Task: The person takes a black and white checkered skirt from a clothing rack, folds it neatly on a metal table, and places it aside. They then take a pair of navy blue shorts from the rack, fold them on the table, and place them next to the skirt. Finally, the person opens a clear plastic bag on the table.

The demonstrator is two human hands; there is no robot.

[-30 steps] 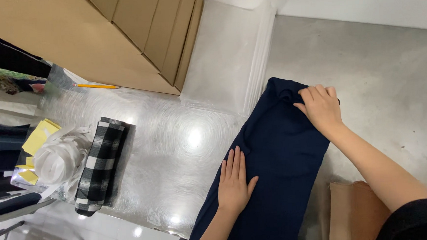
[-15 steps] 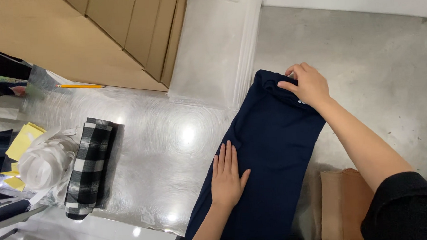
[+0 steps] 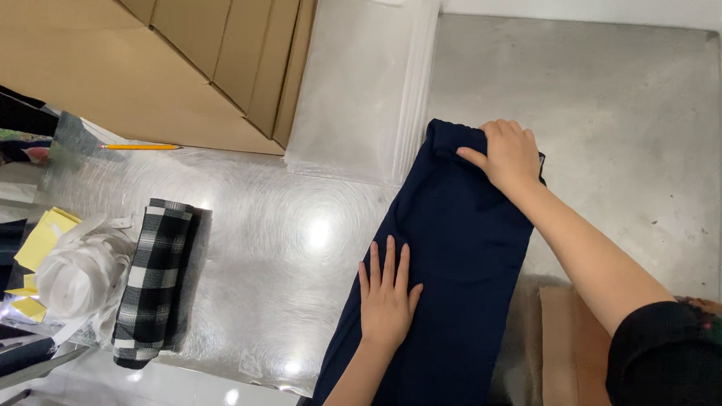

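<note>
Pressing hand: the left hand (image 3: 386, 296) lies flat on the navy garment (image 3: 446, 256), fingers released and spread, toward 6 o'clock of the view.
Gripping hand: the right hand (image 3: 505, 156) sits at the garment's far end, fingers clenched on the folded edge of the cloth, toward 1 o'clock.
Garment: long, dark navy, lying slantwise on the desk (image 3: 297, 231) from 6 o'clock up to 1 o'clock.
Packages: flat tan cardboard boxes (image 3: 205, 63) stacked at 11 o'clock; a pile of clear plastic bags (image 3: 364, 96) just beside them at 12 o'clock.
Labels: yellow paper slips (image 3: 42, 240) at 9 o'clock, beside a crumpled white plastic bag (image 3: 81, 275); any print is too small to tell.
Other things: a black-and-white checked folded cloth (image 3: 153, 280) at 8 o'clock; a yellow pencil (image 3: 140, 147) at 10 o'clock, near the boxes.
Surface: shiny grey metal desk with swirl marks and glare spots.
Room: white tiled floor (image 3: 182, 398) past the desk's near edge, at 7 o'clock.
Change: against half a second ago, the right hand has closed over the far edge; the left hand stays flat at the same spot.
</note>
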